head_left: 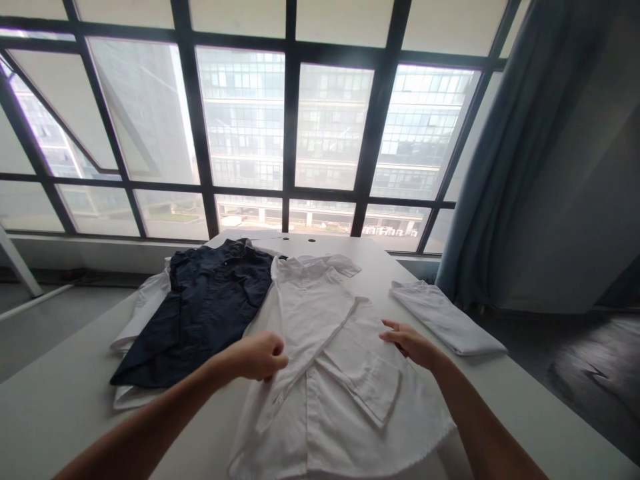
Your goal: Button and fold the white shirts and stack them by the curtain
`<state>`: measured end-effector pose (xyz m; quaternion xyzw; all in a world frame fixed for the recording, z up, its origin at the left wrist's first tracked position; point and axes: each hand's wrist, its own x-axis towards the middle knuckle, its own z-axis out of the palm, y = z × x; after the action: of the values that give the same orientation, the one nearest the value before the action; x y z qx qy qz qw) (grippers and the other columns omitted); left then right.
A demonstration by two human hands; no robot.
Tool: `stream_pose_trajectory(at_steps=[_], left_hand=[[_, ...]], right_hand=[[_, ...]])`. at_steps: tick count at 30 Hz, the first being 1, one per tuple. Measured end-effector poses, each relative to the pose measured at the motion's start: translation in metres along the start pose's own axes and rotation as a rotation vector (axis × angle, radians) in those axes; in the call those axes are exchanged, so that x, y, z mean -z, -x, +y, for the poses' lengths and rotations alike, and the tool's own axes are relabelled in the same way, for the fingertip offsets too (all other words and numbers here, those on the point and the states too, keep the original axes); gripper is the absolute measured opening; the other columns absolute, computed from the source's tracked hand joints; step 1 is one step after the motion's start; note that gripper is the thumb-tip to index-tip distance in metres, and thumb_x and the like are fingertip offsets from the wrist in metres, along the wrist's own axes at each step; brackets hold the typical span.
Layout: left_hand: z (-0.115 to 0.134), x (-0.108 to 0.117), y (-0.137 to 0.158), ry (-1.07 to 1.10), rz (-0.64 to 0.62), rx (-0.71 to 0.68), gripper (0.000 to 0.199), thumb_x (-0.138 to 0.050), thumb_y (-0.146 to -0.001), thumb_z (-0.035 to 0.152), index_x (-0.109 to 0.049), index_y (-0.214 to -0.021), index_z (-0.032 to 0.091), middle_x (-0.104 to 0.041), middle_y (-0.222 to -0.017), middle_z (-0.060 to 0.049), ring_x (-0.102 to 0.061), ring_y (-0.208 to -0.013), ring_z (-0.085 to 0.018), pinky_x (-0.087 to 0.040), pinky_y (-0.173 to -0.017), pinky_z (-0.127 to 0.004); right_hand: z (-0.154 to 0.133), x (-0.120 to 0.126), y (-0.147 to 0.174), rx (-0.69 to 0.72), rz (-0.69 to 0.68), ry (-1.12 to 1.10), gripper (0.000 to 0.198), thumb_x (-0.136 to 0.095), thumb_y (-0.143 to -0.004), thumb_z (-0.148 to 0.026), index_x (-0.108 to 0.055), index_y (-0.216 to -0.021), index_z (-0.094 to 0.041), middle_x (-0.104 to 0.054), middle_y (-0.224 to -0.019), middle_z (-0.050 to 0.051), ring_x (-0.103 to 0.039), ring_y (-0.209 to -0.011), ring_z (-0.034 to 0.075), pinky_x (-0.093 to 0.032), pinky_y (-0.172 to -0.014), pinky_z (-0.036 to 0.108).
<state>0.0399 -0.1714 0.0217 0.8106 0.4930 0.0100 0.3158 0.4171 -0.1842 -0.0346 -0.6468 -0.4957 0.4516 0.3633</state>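
A white button-up shirt [340, 407] lies spread on the table, its sleeves folded across the front in a crossing pattern. The sleeve end with its cuff [375, 387] rests on the lower right part of the body. Over the shirt's left side is my left hand [263, 357], its fingers curled closed; whatever they may hold is hidden. By the right edge of the shirt hovers my right hand [407, 341], index finger stretched out and the other fingers loosely bent, with no cloth visible in it.
Left of the white shirt, a dark navy shirt [215, 307] lies on top of white garments [143, 313]. A folded white cloth [447, 317] sits near the right edge of the white table [65, 407]. Large windows stand behind, and a blue-grey curtain [505, 173] hangs at right.
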Motion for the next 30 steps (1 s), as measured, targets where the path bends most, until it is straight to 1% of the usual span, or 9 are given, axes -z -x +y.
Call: stream_pose_trajectory(at_steps=[4, 9, 11, 14, 16, 18, 24, 27, 30], left_hand=[[0.033, -0.040, -0.023, -0.145, -0.090, -0.025, 0.028, -0.061, -0.072, 0.039, -0.061, -0.055, 0.017, -0.057, -0.049, -0.003, -0.052, -0.047, -0.016, -0.040, -0.050, -0.027], [0.017, -0.052, -0.036, 0.024, -0.185, -0.010, 0.044, -0.059, -0.081, 0.054, -0.064, -0.061, 0.016, -0.060, -0.051, -0.002, -0.055, -0.046, -0.015, -0.042, -0.049, -0.024], [0.003, -0.047, -0.035, 0.036, -0.114, -0.133, 0.040, -0.056, -0.085, 0.052, -0.066, -0.072, 0.016, -0.065, -0.059, -0.002, -0.059, -0.053, -0.015, -0.045, -0.055, -0.024], [-0.022, -0.042, -0.034, -0.053, 0.127, -0.437, 0.024, -0.059, -0.088, 0.041, -0.069, -0.089, 0.019, -0.073, -0.088, -0.005, -0.067, -0.083, -0.019, -0.050, -0.080, -0.030], [-0.037, -0.043, -0.036, -0.086, 0.216, -0.588, 0.022, -0.061, -0.088, 0.038, -0.068, -0.101, 0.021, -0.071, -0.112, -0.008, -0.063, -0.107, -0.023, -0.044, -0.099, -0.036], [-0.050, -0.048, -0.038, -0.080, 0.228, -0.653, 0.027, -0.059, -0.091, 0.036, -0.065, -0.114, 0.023, -0.064, -0.130, -0.009, -0.055, -0.123, -0.024, -0.038, -0.109, -0.040], [-0.064, -0.062, -0.043, -0.091, 0.220, -0.592, 0.036, -0.052, -0.095, 0.035, -0.059, -0.128, 0.022, -0.052, -0.146, -0.010, -0.043, -0.137, -0.026, -0.033, -0.116, -0.044], [-0.064, -0.065, -0.043, -0.109, 0.226, -0.570, 0.039, -0.052, -0.095, 0.037, -0.057, -0.131, 0.023, -0.049, -0.148, -0.011, -0.041, -0.139, -0.027, -0.031, -0.117, -0.047], [-0.065, -0.066, -0.042, -0.118, 0.229, -0.578, 0.041, -0.053, -0.095, 0.039, -0.057, -0.133, 0.025, -0.048, -0.149, -0.010, -0.039, -0.140, -0.028, -0.029, -0.118, -0.048]], right_hand=[[0.006, -0.007, -0.004, 0.035, 0.031, 0.015, 0.086, -0.069, -0.065, -0.039, -0.046, -0.141, -0.005, -0.038, -0.053, -0.010, -0.032, -0.046, 0.009, -0.025, -0.045, 0.022], [0.014, -0.011, -0.011, 0.096, 0.028, -0.019, 0.079, -0.069, -0.069, -0.039, -0.051, -0.139, -0.007, -0.045, -0.055, -0.008, -0.035, -0.048, 0.008, -0.027, -0.046, 0.022], [0.011, -0.016, -0.010, 0.123, 0.027, -0.039, 0.082, -0.068, -0.071, -0.037, -0.046, -0.143, -0.004, -0.043, -0.053, -0.009, -0.033, -0.046, 0.007, -0.024, -0.045, 0.022], [-0.002, -0.032, -0.008, 0.152, 0.036, -0.058, 0.087, -0.065, -0.072, -0.035, -0.038, -0.146, 0.002, -0.039, -0.049, -0.011, -0.028, -0.042, 0.006, -0.020, -0.041, 0.021], [-0.015, -0.048, -0.006, 0.173, 0.044, -0.045, 0.087, -0.062, -0.073, -0.034, -0.036, -0.147, 0.002, -0.039, -0.047, -0.012, -0.029, -0.040, 0.007, -0.022, -0.040, 0.020], [-0.028, -0.069, -0.004, 0.190, 0.039, 0.005, 0.085, -0.059, -0.074, -0.032, -0.035, -0.148, 0.002, -0.042, -0.047, -0.011, -0.033, -0.039, 0.007, -0.027, -0.039, 0.020], [-0.045, -0.139, -0.002, 0.201, -0.056, 0.356, 0.080, -0.053, -0.073, -0.018, -0.035, -0.150, -0.003, -0.056, -0.051, -0.008, -0.049, -0.043, 0.010, -0.038, -0.045, 0.020], [-0.041, -0.162, 0.000, 0.255, -0.059, 0.498, 0.072, -0.054, -0.074, -0.017, -0.045, -0.144, -0.004, -0.069, -0.069, 0.003, -0.062, -0.062, 0.016, -0.047, -0.059, 0.023], [-0.040, -0.168, 0.001, 0.309, -0.055, 0.568, 0.062, -0.054, -0.076, -0.018, -0.054, -0.137, -0.006, -0.074, -0.097, 0.013, -0.067, -0.091, 0.022, -0.050, -0.080, 0.027]])
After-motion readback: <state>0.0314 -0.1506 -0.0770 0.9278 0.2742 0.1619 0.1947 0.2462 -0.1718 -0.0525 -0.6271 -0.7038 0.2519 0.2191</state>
